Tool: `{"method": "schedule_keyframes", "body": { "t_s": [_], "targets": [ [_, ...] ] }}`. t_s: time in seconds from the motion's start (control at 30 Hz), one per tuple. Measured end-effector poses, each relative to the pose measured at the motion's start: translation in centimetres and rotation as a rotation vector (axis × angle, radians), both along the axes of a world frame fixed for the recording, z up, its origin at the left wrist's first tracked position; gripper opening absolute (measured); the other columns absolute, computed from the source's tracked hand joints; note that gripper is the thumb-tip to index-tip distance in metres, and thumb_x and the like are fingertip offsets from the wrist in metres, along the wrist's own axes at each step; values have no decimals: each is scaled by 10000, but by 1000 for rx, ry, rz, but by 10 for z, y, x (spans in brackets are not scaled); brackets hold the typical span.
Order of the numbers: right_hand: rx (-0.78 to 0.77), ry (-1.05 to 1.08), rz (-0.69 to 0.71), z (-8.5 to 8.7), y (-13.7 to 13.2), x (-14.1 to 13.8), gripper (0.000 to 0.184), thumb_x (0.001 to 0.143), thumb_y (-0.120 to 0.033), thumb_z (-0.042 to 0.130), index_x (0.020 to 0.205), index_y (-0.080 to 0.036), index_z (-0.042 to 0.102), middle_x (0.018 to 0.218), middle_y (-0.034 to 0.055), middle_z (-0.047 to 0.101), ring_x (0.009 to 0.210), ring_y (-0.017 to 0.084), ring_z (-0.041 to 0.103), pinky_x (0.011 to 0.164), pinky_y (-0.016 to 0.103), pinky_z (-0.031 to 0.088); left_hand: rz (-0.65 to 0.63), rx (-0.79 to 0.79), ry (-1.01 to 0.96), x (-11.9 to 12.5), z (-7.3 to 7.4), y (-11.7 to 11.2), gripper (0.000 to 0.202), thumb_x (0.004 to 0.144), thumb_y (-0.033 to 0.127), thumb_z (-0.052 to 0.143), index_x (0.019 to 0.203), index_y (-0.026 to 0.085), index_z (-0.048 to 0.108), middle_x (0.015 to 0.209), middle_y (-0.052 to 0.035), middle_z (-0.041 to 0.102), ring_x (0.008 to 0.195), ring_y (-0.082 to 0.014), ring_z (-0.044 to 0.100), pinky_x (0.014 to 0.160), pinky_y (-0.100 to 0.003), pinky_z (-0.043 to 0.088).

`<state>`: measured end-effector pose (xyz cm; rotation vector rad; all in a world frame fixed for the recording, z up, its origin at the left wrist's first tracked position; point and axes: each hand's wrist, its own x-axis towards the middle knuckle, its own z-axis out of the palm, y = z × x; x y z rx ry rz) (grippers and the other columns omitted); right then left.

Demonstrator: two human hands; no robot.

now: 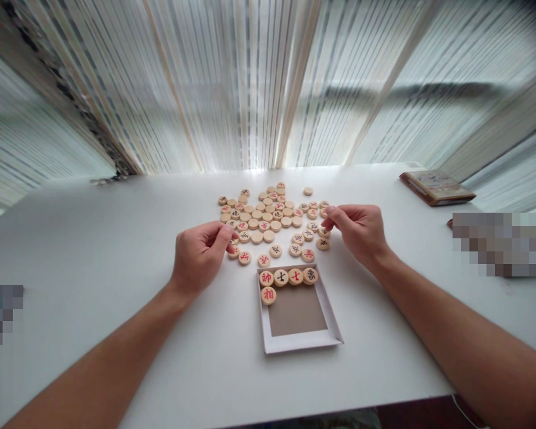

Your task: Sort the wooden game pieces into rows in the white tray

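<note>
Round wooden xiangqi pieces (259, 207) with red or black characters lie spread over the white table, some face down. My left hand (201, 253) is closed at the left edge of the spread, thumb and fingers curled over pieces there. On the right side my right hand (360, 232) is closed, its thumb and fingertips close to pieces. Whether either hand grips a piece is hidden. Between my forearms lies a shallow open box (298, 341). Several pieces line its far wall, and a red-marked piece (268, 295) sits just below the leftmost one.
A flat patterned box (438, 187) lies at the far right of the white table (116, 238). Blurred-out items sit at the right and left edges. A striped string curtain (232, 83) hangs behind the table. One piece (308, 191) lies apart at the back.
</note>
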<state>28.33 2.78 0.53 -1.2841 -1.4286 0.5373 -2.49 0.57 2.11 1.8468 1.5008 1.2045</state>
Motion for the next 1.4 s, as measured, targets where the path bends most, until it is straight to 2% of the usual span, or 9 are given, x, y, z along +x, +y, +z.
{"method": "schedule_keyframes", "body": {
  "t_s": [0.5,0.77,0.97,1.07,1.4],
  "targets": [
    [-27,12,7,5,-3,-3,329,853,-354,735,563,-205,774,529,28,703,486,156,599,512,276,434,-5,-3,1,0,1,0,311,957,348,601,772,177,783,580,-2,708,502,-137,606,512,-247,448],
    [-43,177,-2,2,3,3,310,881,-359,746,617,-201,789,590,39,718,543,152,592,530,274,430,77,56,12,-19,7,15,302,954,359,601,808,182,797,610,-2,707,466,-125,514,475,-254,397],
    [-42,375,-36,4,10,4,222,869,-327,681,735,-185,787,610,33,691,473,112,453,440,260,307,132,47,33,-30,8,27,293,936,383,616,846,172,798,660,-18,734,489,-125,539,494,-241,408],
    [-42,421,-66,6,14,8,180,829,-327,685,764,-184,774,608,22,671,446,105,417,420,262,285,137,28,62,-31,7,28,290,930,397,624,851,176,795,686,-23,750,500,-128,551,508,-237,424],
    [-57,356,-149,-2,28,24,212,795,-368,675,809,-171,750,635,17,667,437,97,409,411,255,280,140,7,175,-33,0,29,268,919,412,644,850,205,799,731,-21,791,570,-158,649,538,-233,482]
  ]
}}
